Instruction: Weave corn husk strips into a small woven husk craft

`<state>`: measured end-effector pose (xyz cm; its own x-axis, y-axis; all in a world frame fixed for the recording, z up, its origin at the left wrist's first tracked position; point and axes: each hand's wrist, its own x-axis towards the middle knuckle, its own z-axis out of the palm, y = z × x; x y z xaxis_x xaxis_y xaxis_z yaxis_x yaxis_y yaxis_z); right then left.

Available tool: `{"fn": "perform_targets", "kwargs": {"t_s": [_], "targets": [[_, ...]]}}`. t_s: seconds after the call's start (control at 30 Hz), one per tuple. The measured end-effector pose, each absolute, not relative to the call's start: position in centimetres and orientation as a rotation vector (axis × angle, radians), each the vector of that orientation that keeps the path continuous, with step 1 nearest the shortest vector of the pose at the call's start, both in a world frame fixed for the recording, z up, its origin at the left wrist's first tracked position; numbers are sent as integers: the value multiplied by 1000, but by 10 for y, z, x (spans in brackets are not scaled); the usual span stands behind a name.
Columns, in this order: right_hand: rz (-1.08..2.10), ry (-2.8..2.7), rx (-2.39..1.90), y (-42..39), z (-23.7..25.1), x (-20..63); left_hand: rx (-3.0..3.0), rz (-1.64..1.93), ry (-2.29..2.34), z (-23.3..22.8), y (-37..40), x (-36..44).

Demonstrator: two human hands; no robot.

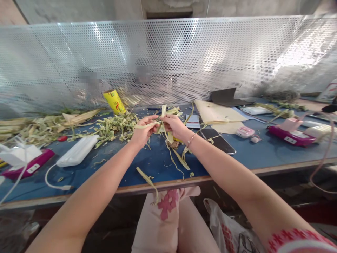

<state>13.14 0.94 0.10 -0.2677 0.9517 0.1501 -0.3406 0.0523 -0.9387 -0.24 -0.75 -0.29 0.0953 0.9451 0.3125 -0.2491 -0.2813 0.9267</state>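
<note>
My left hand [144, 130] and my right hand [174, 125] meet above the middle of the blue table, fingertips close together. Between them they pinch a pale green strip of dried husk [163, 111], which looks like corn husk. One end lies across my left fingers, and another piece sticks up between the hands. Below my right hand lie a small brown coil [172, 143] and loose husk strips [181, 160]. A curled husk piece [145, 175] rests near the table's front edge. How the strips join at my fingertips is too small to make out.
Left of my hands lies a heap of husk knots [116, 124], with a yellow tube [114, 101] behind it. A white power bank [78, 151] and purple power strips [291, 137] flank me. A tablet [218, 140] and brown paper [216, 112] lie right. A perforated metal screen [168, 52] closes the back.
</note>
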Motion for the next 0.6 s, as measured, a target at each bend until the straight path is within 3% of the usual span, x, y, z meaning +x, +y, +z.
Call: {"fn": "perform_targets", "kwargs": {"t_s": [0.6], "targets": [[1442,-1231,-762,13,-4,127,1382,1381,746,-8,-8,-3]]}}
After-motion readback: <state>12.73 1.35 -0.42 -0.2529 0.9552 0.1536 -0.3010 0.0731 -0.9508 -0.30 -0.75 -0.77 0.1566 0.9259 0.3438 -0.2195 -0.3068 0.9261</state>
